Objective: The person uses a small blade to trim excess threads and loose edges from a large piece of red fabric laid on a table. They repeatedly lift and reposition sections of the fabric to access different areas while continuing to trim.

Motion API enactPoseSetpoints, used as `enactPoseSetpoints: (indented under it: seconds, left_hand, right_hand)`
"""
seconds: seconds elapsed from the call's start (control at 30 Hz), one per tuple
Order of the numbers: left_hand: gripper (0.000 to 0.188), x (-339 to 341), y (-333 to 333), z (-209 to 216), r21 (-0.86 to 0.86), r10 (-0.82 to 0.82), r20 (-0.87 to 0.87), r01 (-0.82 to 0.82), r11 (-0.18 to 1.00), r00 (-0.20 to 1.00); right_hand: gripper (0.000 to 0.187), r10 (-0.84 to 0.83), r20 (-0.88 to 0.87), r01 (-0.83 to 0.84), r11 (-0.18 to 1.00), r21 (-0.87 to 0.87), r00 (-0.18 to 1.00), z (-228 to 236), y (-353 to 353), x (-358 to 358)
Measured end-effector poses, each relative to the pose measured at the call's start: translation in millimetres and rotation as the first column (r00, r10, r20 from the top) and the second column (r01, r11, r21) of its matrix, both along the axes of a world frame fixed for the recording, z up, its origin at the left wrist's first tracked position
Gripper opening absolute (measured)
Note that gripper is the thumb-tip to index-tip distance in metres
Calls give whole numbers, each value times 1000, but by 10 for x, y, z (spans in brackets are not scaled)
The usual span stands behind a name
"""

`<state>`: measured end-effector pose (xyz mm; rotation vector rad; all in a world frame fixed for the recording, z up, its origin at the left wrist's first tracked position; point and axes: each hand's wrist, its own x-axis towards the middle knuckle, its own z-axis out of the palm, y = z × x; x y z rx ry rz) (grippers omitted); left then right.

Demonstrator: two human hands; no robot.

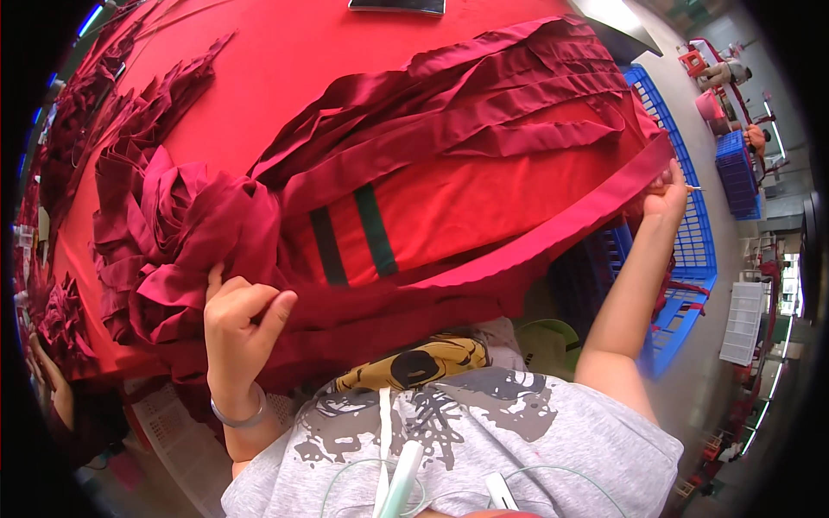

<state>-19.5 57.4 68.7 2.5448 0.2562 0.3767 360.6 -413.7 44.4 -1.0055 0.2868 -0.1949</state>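
At the right, my right hand (667,197) pinches the end of a long crimson satin strip (553,231). A thin pointed tool (693,188) pokes out of the same hand; its kind cannot be made out. The strip stretches leftward along the near side of the table. My left hand (244,324) is at the near edge of a bunched heap of dark red satin fabric (177,233). Its index finger points up at the cloth and the thumb stands apart, with nothing seen in it. More loose satin strips (449,104) fan out from the heap to the far right.
Bright red cloth covers the table (294,52), with two dark stripes near the middle. A blue plastic basket (691,250) stands past the right edge. A dark flat device (397,5) lies at the far edge. Another person's hand (53,380) shows at the far left.
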Motion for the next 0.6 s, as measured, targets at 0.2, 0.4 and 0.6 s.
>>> enactPoseSetpoints:
  seconds: [0.2, 0.4, 0.6]
  left_hand:
    - [21, 17, -14, -22, -297, 22, 159, 27, 954, 987]
    - [14, -194, 186, -103, -535, 204, 234, -49, 843, 951]
    - [21, -20, 70, 297, -92, -104, 102, 114, 989, 989]
  right_hand:
    - [28, -59, -160, -77, 679, -730, 985, -395, -379, 347]
    - [45, -140, -59, -81, -152, -985, 988, -628, -429, 562]
    - [32, -7, 209, 207, 178, -962, 978, -547, -483, -17]
